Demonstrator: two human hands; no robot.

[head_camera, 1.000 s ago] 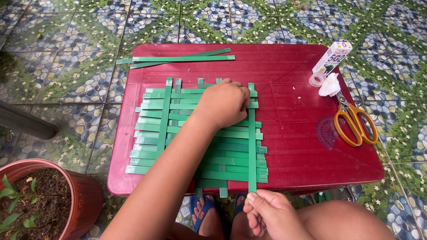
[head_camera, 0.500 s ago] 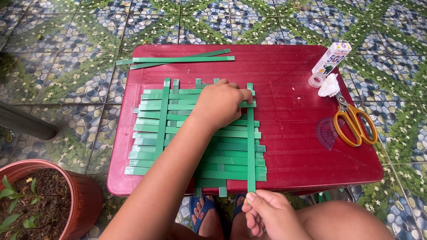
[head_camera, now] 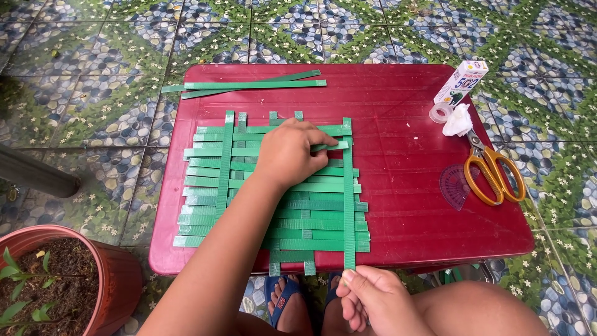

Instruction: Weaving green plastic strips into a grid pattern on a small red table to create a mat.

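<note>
Head view: little change from half a second back. Left hand (head_camera: 292, 152) stays flat on the woven mat (head_camera: 273, 190) of green strips, mid-counter (head_camera: 404, 124); its fingers have shifted slightly, now curled over a cross strip near the mat's far right corner. Right hand (head_camera: 373, 298) is unchanged at the near edge, fingers pinched shut on the bottom end of the upright strip (head_camera: 349, 186). Spare strips (head_camera: 249, 84) along the far edge. Glue box (head_camera: 461, 81), tape roll (head_camera: 441, 112), scissors (head_camera: 494, 171) at the right edge. Pot (head_camera: 68, 280) on the floor holds soil and a seedling.
</note>
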